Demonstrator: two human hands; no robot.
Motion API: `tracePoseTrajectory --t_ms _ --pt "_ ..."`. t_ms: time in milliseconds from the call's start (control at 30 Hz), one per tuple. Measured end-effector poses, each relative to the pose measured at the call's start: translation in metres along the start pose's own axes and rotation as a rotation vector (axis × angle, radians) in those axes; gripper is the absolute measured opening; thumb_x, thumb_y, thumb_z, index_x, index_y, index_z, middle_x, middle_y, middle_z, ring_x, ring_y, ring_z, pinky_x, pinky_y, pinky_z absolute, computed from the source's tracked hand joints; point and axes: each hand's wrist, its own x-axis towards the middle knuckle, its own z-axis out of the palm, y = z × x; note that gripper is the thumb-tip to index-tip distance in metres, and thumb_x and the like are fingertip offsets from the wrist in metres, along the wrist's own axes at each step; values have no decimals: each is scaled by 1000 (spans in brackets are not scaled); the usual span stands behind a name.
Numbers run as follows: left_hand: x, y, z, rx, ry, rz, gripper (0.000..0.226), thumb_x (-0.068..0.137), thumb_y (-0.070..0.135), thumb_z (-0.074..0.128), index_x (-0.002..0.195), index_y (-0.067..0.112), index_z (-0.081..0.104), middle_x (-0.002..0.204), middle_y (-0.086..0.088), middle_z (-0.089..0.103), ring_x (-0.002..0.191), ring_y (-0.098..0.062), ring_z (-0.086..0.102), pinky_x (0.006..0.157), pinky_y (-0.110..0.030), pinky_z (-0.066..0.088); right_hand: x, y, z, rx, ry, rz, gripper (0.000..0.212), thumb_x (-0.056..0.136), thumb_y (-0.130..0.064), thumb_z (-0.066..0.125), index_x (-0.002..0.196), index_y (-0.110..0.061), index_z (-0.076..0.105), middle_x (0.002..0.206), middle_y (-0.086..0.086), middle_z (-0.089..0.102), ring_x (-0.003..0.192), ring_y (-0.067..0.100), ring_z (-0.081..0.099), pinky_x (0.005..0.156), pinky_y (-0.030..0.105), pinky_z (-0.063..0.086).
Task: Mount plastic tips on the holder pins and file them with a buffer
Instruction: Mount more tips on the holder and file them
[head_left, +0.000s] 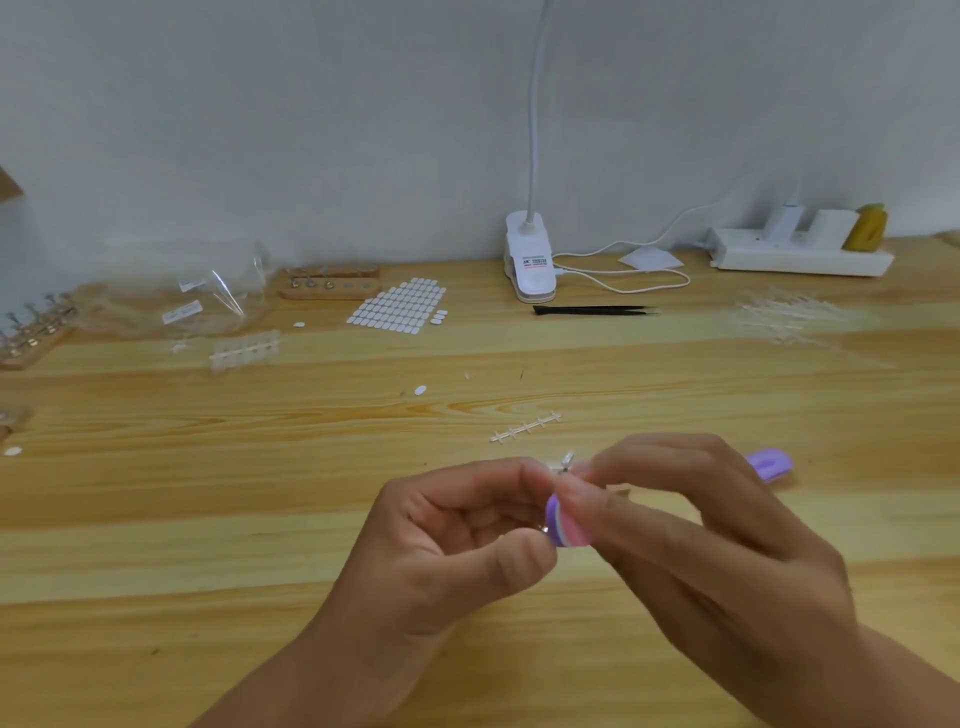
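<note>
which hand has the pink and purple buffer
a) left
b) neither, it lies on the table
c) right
c: the right hand pinches the buffer at its fingertips, while the left hand holds a small metal holder pin against it.
</note>
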Motion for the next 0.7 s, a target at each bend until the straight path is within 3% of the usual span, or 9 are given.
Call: tracePoseTrajectory --t_ms 167,333,400,533,700 --pt "0 3 -1 -5 -52 -35 38 70 35 86 95 9 74 88 -3 70 80 -13 62 75 -22 51 -1 13 -3 -59 -6 108 33 88 3 72 120 -3 66 108 7 65 97 18 67 82 31 53" --pt "0 0 -2 9 -22 -37 41 70 33 85 100 6 74 97 -16 72 92 -22 67 82 -29 55 -2 2 0 15 -46 -34 38 88 9 68 123 -6 69 118 5 64 112 24 66 94 33 52" --pt "0 -1 -3 4 -29 -40 40 71 31 84 101 6 73 94 -10 72 90 -19 67 81 -26 54 -2 8 -1 -23 -70 -6 42 83 13 69 121 -4 66 116 6 66 111 22 67 91 34 55" --pt "2 -1 -4 -21 -21 -56 34 75 22 80 105 8 73 94 -4 73 88 -11 66 80 -20 51 1 8 -2 -30 11 96 32 90 3 69 121 -3 65 116 7 66 110 10 66 93 23 53" --pt "2 -1 -3 -66 -103 -88 38 81 35 77 113 15 69 100 3 69 91 -9 62 82 -22 49 2 4 -1 -36 34 23 24 89 3 70 110 -7 69 107 7 69 105 13 68 94 21 50"
